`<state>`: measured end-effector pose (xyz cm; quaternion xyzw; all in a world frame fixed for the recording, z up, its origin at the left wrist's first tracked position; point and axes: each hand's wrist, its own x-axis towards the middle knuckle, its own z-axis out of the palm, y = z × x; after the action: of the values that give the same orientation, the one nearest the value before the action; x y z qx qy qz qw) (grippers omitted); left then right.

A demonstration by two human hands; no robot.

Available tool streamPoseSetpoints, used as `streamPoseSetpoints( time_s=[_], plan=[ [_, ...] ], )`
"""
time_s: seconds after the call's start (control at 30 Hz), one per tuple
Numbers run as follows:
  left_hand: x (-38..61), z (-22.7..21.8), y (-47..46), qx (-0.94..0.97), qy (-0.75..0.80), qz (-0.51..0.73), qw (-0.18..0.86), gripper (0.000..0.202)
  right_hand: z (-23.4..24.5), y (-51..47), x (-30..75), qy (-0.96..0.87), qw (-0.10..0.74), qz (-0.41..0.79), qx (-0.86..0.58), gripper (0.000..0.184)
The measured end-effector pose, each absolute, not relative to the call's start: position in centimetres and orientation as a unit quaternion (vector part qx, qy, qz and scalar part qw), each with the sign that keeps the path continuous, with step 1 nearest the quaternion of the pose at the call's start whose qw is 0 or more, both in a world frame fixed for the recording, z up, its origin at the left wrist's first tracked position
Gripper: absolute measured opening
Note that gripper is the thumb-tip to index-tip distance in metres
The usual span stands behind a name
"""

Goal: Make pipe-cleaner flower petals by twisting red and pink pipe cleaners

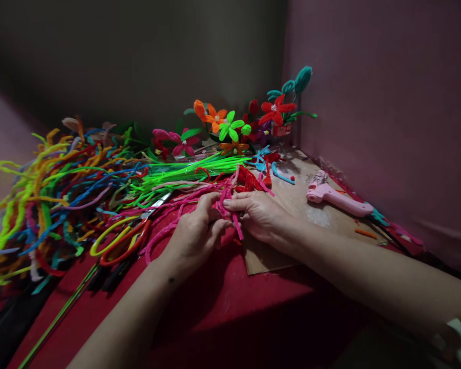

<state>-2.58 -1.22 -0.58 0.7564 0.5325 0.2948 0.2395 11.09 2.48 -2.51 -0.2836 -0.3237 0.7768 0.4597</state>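
Note:
Both my hands meet over the front edge of a cardboard sheet (271, 259), holding bright pink pipe cleaners (236, 225) between them. My left hand (195, 225) is closed, its thumb and fingers pinching the pink stems from the left. From the right, my right hand (259, 212) grips the same stems between thumb and fingers. One pink end hangs down between the hands. How the stems are bent or joined is partly hidden by my fingers. Just behind lie red pipe cleaner pieces (249, 180), and more pink pipe cleaners (165, 230) stretch to the left.
Scissors with yellow and orange handles (117, 238) lie left of my hands. A big heap of mixed pipe cleaners (61, 195) and a green bundle (192, 169) spread behind. Fuzzy flowers (230, 125) stand along the wall. A pink glue gun (338, 197) rests on the right.

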Motion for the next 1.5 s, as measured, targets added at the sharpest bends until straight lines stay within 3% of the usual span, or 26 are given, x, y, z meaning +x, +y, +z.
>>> streamPoseSetpoints(
  time_s=[0.2,0.53,0.63,0.97,1.27,1.5],
  plan=[
    [-2.4,0.1,-1.4,0.658,0.499,0.308,0.474,0.046,-2.3,2.4,11.2,-0.297,0.439,0.803,-0.273,0.006],
    [-2.8,0.1,-0.5,0.542,0.448,0.345,0.622,0.024,-2.3,2.2,11.0,-0.354,0.498,0.734,-0.298,0.012],
    [-2.7,-0.4,-0.3,0.528,0.45,0.389,0.605,0.015,-2.4,2.0,11.1,-0.393,0.503,0.701,-0.316,0.014],
    [-2.3,0.0,-1.0,0.551,0.498,0.393,0.542,0.016,-2.5,3.1,11.7,-0.408,0.535,0.678,-0.298,0.017],
    [-2.5,0.2,-1.0,0.514,0.457,0.413,0.597,0.01,-2.5,3.5,11.6,-0.401,0.519,0.71,-0.257,0.018],
    [-2.7,0.2,-0.8,0.515,0.47,0.456,0.553,0.013,-2.2,2.8,12.2,-0.472,0.425,0.716,-0.291,0.018]
  ],
)
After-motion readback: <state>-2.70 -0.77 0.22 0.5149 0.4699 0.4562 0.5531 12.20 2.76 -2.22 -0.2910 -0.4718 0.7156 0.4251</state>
